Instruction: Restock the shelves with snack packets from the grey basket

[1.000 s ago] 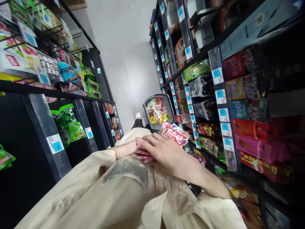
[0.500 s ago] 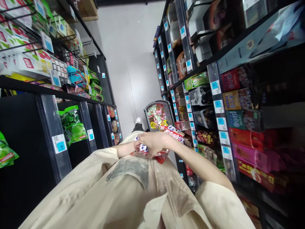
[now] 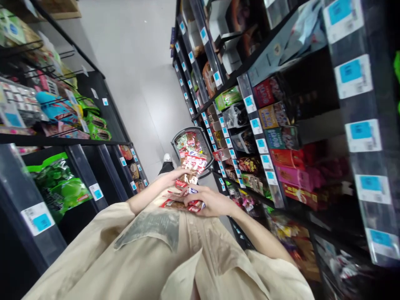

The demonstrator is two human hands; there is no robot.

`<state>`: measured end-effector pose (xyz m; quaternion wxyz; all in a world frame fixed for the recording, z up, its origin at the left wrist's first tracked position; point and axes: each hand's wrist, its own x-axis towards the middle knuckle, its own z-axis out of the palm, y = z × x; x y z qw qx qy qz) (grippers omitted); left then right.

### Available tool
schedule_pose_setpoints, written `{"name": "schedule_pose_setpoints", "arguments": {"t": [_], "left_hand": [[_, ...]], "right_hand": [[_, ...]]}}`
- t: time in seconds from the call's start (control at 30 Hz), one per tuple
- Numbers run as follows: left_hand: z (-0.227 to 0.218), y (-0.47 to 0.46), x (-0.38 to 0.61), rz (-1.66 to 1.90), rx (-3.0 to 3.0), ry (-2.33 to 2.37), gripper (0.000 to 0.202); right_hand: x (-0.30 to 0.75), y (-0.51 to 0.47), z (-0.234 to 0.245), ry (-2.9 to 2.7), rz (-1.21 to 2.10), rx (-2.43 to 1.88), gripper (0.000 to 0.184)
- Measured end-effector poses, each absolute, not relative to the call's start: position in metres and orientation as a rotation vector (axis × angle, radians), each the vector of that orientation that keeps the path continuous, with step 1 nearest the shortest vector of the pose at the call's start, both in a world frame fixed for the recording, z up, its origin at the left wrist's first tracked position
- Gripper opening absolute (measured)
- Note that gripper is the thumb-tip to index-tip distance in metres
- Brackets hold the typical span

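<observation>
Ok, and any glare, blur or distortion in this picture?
Head view: glare whitens the floor; print on the held snack packets is soft; right-hand price tags look smeared; the pink packets fade into shadow; shelving splays outward, seemingly wide-angle.

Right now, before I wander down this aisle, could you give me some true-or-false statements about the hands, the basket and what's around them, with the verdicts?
1. The right hand holds red-and-white snack packets. True.
2. A white shoe shows to the left of the gray basket in the view. True.
3. The gray basket has nothing in it. False: colourful packages lie inside.
4. The left hand is reaching into a shelf. False: the left hand is at a packet in front of the body.
5. The sleeves are black. False: they are beige.
</observation>
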<state>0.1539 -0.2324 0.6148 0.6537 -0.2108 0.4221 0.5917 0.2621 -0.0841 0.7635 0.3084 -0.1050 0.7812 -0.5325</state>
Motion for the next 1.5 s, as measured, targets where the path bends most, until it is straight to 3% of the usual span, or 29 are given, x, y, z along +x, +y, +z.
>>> {"name": "schedule_pose_setpoints", "arguments": {"t": [0.2, 0.3, 0.5, 0.77, 1.17, 1.33, 1.5], "left_hand": [[0.596, -0.242, 0.124, 1.264, -0.574, 0.984, 0.020], [0.588, -0.250, 0.116, 1.278, -0.590, 1.031, 0.024], [0.580, -0.252, 0.122, 1.228, -0.586, 1.153, 0.028], [0.567, -0.266, 0.157, 1.102, -0.735, 1.268, 0.031], [0.500, -0.353, 0.219, 0.829, -1.356, 1.355, 0.022], [0.487, -0.362, 0.232, 0.741, -1.446, 1.395, 0.019], [0.478, -0.355, 0.238, 0.711, -1.367, 1.433, 0.019]], "right_hand": [[0.327, -0.076, 0.729, 2.174, -1.942, 0.267, 0.010], [0.353, -0.074, 0.714, 2.247, -2.037, 0.670, 0.015], [0.383, -0.065, 0.674, 2.602, -1.579, 1.485, 0.018], [0.416, -0.008, 0.556, 3.044, -0.935, 1.493, 0.018], [0.442, 0.083, 0.343, 2.707, -0.714, 1.487, 0.027], [0.470, 0.104, 0.290, 2.748, -0.709, 1.599, 0.024], [0.487, 0.115, 0.273, 2.710, -0.605, 1.730, 0.030]]}}
